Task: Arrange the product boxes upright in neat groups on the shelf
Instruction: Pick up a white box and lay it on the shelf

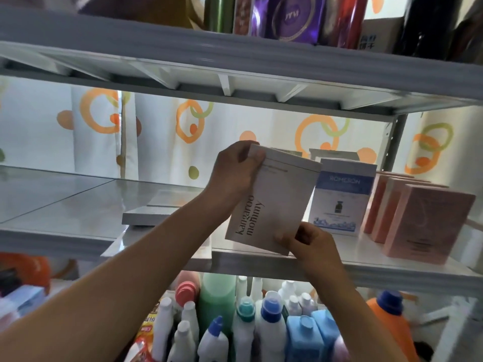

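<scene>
Head view. Both hands hold a white box (271, 202) printed "kangaroo mommy", tilted with its top leaning right, over the front edge of the middle shelf (274, 262). The left hand (236, 171) grips the box's upper left corner, fingers curled round its edge; the right hand (308, 242) pinches the lower right corner, thumb on the front face. Whether the box's lower edge touches the shelf cannot be told.

Just right of the held box a white and blue box (339, 197) marked "ROMESON" stands upright on the shelf, with further pale boxes (332, 154) behind it, only their tops visible. Beside these, at the right end, three pink boxes (423, 220) stand upright in a row, touching one another. To the left, a flat grey box (149, 216) lies on its face, partly hidden by the left forearm; the shelf's glossy left part (52, 202) reflects the light.

Behind the shelf hangs a white curtain (162, 137) patterned with orange and green rings. The upper shelf (183, 48) carries a purple box (295, 17) and other dark, blurred packages. Below the middle shelf stand many detergent bottles (269, 325), white, blue and green, with an orange jug (389, 317) at the right.
</scene>
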A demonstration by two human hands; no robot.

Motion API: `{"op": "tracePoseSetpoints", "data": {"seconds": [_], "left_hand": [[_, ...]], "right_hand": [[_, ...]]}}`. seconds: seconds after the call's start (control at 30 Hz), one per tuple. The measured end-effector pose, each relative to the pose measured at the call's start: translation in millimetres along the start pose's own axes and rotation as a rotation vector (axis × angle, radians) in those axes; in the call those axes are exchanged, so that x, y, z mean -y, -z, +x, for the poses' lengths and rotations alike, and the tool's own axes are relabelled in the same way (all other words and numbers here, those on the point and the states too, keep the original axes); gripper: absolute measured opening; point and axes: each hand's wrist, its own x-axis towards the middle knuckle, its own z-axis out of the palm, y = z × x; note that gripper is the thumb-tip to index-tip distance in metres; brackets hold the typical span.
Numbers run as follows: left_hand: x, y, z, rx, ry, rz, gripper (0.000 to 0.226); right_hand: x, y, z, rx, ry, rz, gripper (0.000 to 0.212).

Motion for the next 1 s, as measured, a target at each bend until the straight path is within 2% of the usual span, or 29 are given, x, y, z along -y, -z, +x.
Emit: {"op": "tracePoseSetpoints", "data": {"seconds": [0.13,0.33,0.47,0.53,0.63,0.73,0.8,0.87,0.9,1.0], "left_hand": [[19,0,10,-0.018,0.045,0.053,0.025],[36,11,20,0.103,0.053,0.124,0.028],[34,16,37,0.181,0.13,0.135,0.037],[32,17,44,0.255,0.142,0.155,0.051],[40,17,52,0.263,0.157,0.176,0.085],[59,20,67,0.303,0.323,0.035,0.129],[70,23,78,0.374,0.441,-0.104,0.144],[79,26,85,0.458,0.481,-0.115,0.138],[83,27,87,0.507,0.473,-0.095,0.126],[84,25,85,0.662,0.389,-0.003,0.059]], "right_hand": [[-5,1,13,0.012,0.01,-0.125,0.03],[-12,0,27,0.028,0.0,-0.174,0.034],[-16,-3,34,0.0,0.012,-0.187,0.034],[-16,-5,37,-0.011,0.014,-0.176,0.035],[-16,-8,40,-0.024,0.021,-0.189,0.038],[-15,-10,44,-0.034,0.031,-0.202,0.04],[-15,-12,45,-0.036,0.031,-0.199,0.042],[-14,-13,46,-0.04,0.025,-0.2,0.042],[-14,-13,47,-0.04,0.023,-0.204,0.042],[-14,-11,53,-0.017,-0.006,-0.207,0.042]]}}
